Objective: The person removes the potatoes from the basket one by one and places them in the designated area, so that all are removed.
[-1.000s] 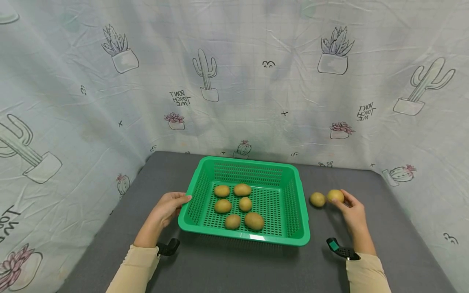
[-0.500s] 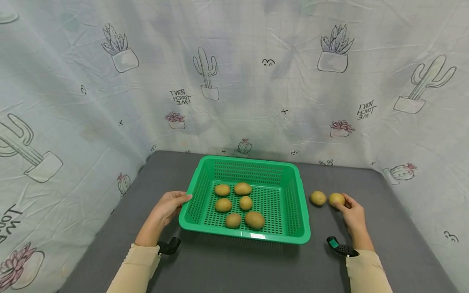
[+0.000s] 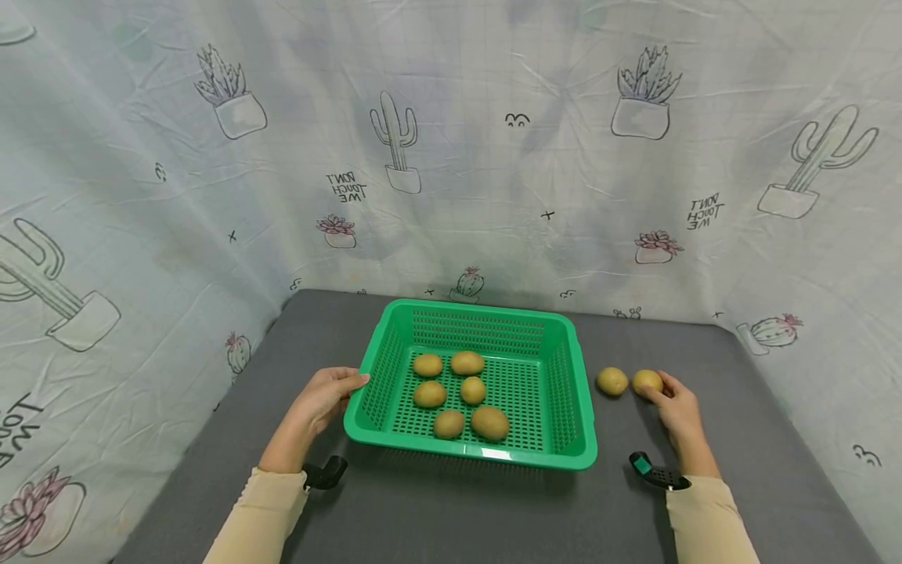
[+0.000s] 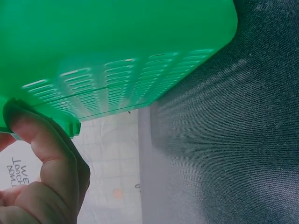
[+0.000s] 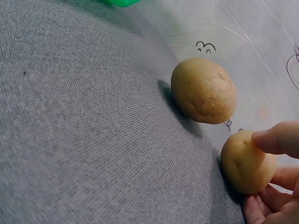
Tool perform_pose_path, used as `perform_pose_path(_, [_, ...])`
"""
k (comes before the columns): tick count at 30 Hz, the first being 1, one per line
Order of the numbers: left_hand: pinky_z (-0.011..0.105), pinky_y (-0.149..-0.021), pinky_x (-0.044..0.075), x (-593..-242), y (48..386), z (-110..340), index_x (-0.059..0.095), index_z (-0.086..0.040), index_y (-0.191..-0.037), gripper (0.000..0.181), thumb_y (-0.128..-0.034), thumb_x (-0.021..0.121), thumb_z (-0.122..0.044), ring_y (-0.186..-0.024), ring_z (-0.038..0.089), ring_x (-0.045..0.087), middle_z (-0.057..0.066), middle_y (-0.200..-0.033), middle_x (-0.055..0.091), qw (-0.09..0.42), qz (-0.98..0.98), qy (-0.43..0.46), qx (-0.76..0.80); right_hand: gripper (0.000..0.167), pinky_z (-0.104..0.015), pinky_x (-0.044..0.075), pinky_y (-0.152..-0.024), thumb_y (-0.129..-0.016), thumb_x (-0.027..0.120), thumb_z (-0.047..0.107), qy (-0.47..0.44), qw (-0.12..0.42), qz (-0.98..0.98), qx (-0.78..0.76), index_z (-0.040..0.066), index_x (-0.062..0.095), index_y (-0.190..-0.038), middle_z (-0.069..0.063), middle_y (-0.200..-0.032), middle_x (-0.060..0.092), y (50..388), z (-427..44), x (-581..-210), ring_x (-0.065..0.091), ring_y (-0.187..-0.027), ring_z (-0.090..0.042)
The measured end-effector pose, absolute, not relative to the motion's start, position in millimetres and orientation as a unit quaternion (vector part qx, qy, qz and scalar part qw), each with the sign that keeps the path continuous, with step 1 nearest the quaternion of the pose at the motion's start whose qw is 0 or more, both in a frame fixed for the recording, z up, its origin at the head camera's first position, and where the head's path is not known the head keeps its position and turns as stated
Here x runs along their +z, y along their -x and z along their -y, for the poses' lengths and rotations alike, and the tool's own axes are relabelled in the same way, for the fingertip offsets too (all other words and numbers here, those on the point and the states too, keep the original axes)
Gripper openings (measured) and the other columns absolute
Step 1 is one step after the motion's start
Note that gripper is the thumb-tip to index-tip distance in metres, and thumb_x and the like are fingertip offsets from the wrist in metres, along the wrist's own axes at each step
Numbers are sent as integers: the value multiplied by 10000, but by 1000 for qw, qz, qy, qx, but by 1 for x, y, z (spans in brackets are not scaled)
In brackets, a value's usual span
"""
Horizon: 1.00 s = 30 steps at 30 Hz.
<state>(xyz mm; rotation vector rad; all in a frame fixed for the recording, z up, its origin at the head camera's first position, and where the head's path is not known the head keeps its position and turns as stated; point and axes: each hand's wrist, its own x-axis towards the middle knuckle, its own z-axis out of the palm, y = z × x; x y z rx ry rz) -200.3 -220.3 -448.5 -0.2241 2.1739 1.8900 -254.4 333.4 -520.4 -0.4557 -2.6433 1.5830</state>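
My left hand (image 3: 322,400) grips the left rim of the green basket (image 3: 472,452); in the left wrist view its fingers (image 4: 52,154) curl under the edge of the basket wall (image 4: 117,37). Several potatoes (image 3: 489,423) lie spread on the basket's floor. To the right of the basket, my right hand (image 3: 680,411) holds a small potato (image 3: 646,381) between thumb and fingers, low at the table surface. Another potato (image 3: 611,381) lies just left of it, and the right wrist view shows this second potato (image 5: 203,90) apart from the held one (image 5: 246,162).
The dark grey table (image 3: 437,517) extends around the basket. A pale curtain (image 3: 465,157) printed with cacti hangs behind the table and along both sides. Each wrist wears a black strap-like device (image 3: 326,473).
My right hand has lowered slightly with the small potato, which now sits a little farther from the potato beside it. The left hand and the basket have stayed in place.
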Motion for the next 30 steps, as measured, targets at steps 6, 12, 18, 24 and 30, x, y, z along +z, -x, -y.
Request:
perform_pose_path(6, [250,-686,525,-447,200,220,444,130,-1302,444,-983,528,-168,-714,74,619,-3,-856,635,126,-743,77,653,678,-56,302,-786,-967,544,239,148,6,840,522,-38,209,-1488,-282,-1470,315,255,-333,-519,430,-1123,-106])
perform_pose_path(12, [255,-693,524,-447,200,220,425,130,-1325,473,-982,533,-178,-728,76,618,10,-883,636,127,-745,79,651,712,-268,295,-1072,-970,534,215,156,6,825,543,-19,128,-1506,-247,-1527,219,254,-333,-517,279,-1375,-342])
perform_pose_path(18, [261,-705,525,-447,200,220,408,137,-1333,492,-981,536,-182,-753,82,620,28,-931,624,129,-747,76,648,666,-271,257,-1131,-968,529,152,164,68,812,557,-15,171,-1504,-230,-1508,286,251,-330,-511,292,-1382,-323])
perform_pose_path(24, [272,-720,525,-448,201,221,402,139,-1337,500,-981,535,-186,-772,87,619,57,-983,615,130,-752,73,643,647,-326,267,-1133,-964,540,138,146,99,829,531,-8,206,-1500,-224,-1496,319,246,-329,-502,312,-1377,-345])
perform_pose_path(30, [275,-715,515,-447,202,221,388,134,-1352,520,-982,536,-199,-758,87,607,51,-976,605,132,-754,73,639,659,-236,283,-1112,-960,566,175,93,113,857,493,-25,228,-1489,-259,-1474,334,241,-326,-490,324,-1358,-398])
